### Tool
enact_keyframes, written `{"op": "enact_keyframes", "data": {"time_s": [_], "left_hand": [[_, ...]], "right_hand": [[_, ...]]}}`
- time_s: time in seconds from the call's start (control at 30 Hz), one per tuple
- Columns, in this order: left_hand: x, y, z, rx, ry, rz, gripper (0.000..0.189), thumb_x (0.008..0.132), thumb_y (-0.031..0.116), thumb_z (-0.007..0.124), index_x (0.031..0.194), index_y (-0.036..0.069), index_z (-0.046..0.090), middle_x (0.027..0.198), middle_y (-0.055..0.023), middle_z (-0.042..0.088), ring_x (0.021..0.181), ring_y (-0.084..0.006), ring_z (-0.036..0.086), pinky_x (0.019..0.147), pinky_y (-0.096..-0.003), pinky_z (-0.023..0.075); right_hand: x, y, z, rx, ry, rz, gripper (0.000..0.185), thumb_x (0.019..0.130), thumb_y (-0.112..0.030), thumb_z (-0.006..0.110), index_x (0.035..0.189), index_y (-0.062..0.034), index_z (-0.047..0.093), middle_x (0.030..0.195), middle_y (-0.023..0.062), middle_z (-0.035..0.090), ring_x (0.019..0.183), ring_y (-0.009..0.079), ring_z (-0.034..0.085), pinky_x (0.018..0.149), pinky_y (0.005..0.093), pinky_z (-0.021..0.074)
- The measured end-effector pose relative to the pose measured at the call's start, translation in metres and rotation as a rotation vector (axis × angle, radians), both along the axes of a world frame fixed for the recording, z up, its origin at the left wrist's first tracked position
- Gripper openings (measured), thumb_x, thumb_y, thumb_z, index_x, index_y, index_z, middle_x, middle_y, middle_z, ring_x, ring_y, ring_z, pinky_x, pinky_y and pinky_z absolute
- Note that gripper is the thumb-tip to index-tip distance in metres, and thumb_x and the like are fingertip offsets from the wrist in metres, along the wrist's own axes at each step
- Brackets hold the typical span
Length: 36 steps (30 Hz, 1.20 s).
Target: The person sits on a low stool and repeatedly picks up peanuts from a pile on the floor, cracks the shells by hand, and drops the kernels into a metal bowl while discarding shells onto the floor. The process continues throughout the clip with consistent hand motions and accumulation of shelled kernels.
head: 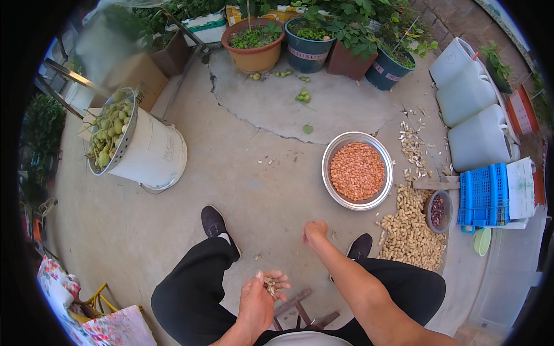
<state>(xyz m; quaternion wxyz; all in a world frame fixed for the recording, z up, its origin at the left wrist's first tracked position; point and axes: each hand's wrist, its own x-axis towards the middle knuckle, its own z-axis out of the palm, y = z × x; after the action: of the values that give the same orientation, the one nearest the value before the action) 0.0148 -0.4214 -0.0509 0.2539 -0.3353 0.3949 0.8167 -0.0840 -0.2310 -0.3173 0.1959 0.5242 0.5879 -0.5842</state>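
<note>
My left hand (262, 294), in front of my lap, holds several peanut shells (270, 286) between its thumb and curled fingers. My right hand (314, 231) is over the concrete floor, just below and left of a steel basin (388, 190); its fingers are curled, and whether anything is inside them is hidden. Shelled reddish peanut kernels (357, 171) lie in the basin. A pile of unshelled peanuts (407, 233) spreads on the floor beyond my right shoe. At the pile's right edge stands a small bowl (448, 212) with dark red kernels.
Empty shells (413, 147) litter the floor right of the basin. A white bucket (151, 145) with a colander of green fruit (110, 129) stands at left. Potted plants (253, 47) line the back. Plastic jugs (478, 138) and a blue crate (484, 194) stand at right.
</note>
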Motion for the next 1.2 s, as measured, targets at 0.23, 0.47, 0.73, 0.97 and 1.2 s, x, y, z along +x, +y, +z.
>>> {"op": "enact_keyframes", "data": {"time_s": [0.23,0.47,0.73,0.97,1.2], "left_hand": [[-0.007,0.005,-0.002,-0.040,-0.064,-0.038,0.046,0.104,0.042,0.051,0.111,-0.001,0.064,0.104,-0.0146,0.070,0.091,-0.0239,0.067,0.075,-0.0355,0.0529],[-0.009,0.013,-0.008,-0.084,-0.078,-0.063,0.049,0.101,0.047,0.057,0.116,0.001,0.064,0.103,-0.0113,0.072,0.090,-0.0196,0.068,0.075,-0.0323,0.0524],[-0.007,0.020,-0.007,-0.045,-0.169,-0.065,0.037,0.100,0.036,0.063,0.112,0.001,0.066,0.096,-0.0117,0.072,0.081,-0.0202,0.069,0.068,-0.0317,0.0534],[-0.001,0.029,-0.029,-0.141,-0.166,-0.185,0.024,0.099,0.015,0.054,0.088,-0.003,0.066,0.069,-0.0073,0.055,0.059,-0.0156,0.051,0.051,-0.0268,0.0368],[-0.046,0.072,-0.122,-0.247,-0.280,-0.408,0.011,0.097,0.013,0.056,0.090,0.005,0.060,0.057,0.0065,0.033,0.045,-0.0066,0.026,0.041,-0.0258,0.0193]], "right_hand": [[-0.093,-0.027,-0.054,0.146,0.129,0.193,0.016,0.083,0.004,0.061,0.068,0.0002,0.055,0.060,0.0094,0.056,0.048,0.0195,0.055,0.040,0.0349,0.0438],[-0.168,-0.045,-0.046,-0.196,0.256,0.020,0.015,0.083,0.000,0.062,0.068,-0.0001,0.060,0.062,0.0098,0.059,0.049,0.0197,0.057,0.042,0.0345,0.0468],[-0.123,0.087,-0.039,0.443,0.504,1.065,0.020,0.081,-0.015,0.061,0.074,0.0031,0.067,0.066,0.0187,0.065,0.061,0.0334,0.066,0.059,0.0443,0.0540],[0.001,0.280,0.016,0.816,0.284,1.725,0.017,0.078,-0.011,0.062,0.086,-0.0015,0.074,0.084,0.0237,0.069,0.084,0.0422,0.068,0.075,0.0512,0.0545],[0.117,0.339,-0.006,1.059,0.118,1.075,0.016,0.078,-0.008,0.064,0.092,-0.0020,0.065,0.091,0.0254,0.063,0.084,0.0445,0.065,0.071,0.0542,0.0522]]}}
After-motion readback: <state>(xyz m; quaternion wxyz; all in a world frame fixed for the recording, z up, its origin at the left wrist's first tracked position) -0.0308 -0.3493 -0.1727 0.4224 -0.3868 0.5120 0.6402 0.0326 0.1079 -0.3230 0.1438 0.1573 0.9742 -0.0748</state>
